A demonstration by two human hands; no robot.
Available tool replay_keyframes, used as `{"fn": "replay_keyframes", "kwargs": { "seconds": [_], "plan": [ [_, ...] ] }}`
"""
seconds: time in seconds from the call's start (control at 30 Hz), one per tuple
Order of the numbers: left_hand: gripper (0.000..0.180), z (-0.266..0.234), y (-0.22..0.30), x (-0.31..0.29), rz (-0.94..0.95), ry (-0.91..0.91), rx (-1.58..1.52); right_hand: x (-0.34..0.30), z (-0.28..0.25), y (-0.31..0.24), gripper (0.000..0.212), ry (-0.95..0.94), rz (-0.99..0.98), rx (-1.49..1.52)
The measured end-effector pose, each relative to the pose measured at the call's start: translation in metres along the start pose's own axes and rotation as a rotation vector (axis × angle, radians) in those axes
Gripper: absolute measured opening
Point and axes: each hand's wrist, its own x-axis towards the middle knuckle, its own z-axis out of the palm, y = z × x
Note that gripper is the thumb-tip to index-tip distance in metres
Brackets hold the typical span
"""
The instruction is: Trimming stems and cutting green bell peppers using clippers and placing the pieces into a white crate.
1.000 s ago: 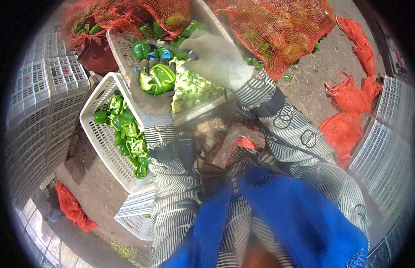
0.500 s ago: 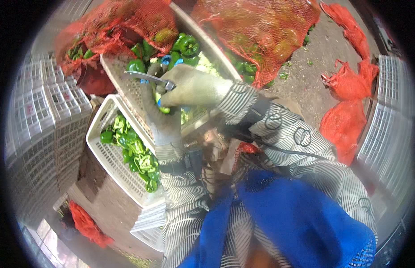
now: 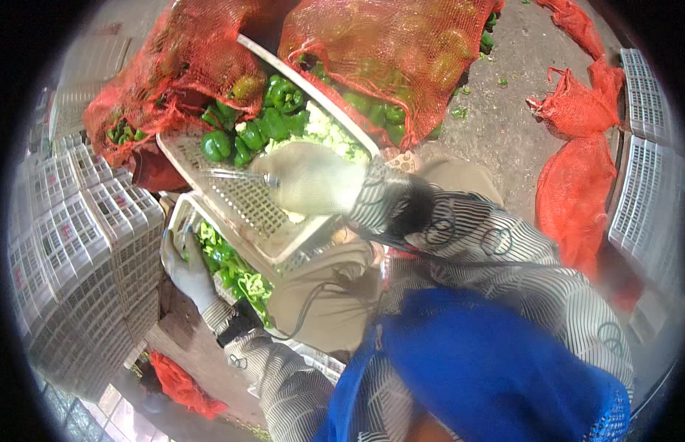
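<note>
My right hand (image 3: 313, 180), in a pale glove, is closed over the upper white crate (image 3: 210, 193), with a knife (image 3: 235, 174) in it. The knife's thin metal blade points left and is blurred. Whole green bell peppers (image 3: 217, 146) and pale cut-out cores (image 3: 329, 136) lie in the far part of that crate. My left hand (image 3: 193, 278), gloved with blue at the fingertips, is at the left side of the lower white crate (image 3: 182, 210). Its fingers are apart near the rim, over cut green peppers (image 3: 243, 276); no held pepper shows clearly.
Red mesh sacks of peppers (image 3: 386, 51) lie beyond the upper crate, with another full sack (image 3: 180, 59) at far left. Stacked white crates (image 3: 77, 250) rise on the left, more crates (image 3: 641, 199) on the right. Red sacks (image 3: 574, 191) lie on the floor.
My left hand has moved from beside my right hand down and left to the lower crate. My right hand still has the knife, a little lower; the view has shifted.
</note>
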Motion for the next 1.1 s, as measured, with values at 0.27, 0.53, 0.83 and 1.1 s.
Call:
{"fn": "replay_keyframes", "kwargs": {
  "seconds": [0.27,0.53,0.83,1.1],
  "plan": [
    [0.056,0.211,0.126,0.125,0.082,-0.531,-0.870,-0.006,-0.082,0.013,0.038,0.599,0.175,-0.294],
    [0.082,0.348,0.103,0.151,-0.022,-0.710,-0.800,-0.003,-0.079,0.018,0.041,0.515,0.245,-0.409],
    [0.060,0.255,0.082,0.074,-0.685,-0.911,-1.765,-0.002,-0.071,0.013,0.037,0.462,0.122,-0.317],
    [0.077,0.028,0.169,-0.055,-0.286,-0.235,-1.331,-0.034,-0.011,0.008,0.044,-0.031,0.126,0.187]
  ]
}}
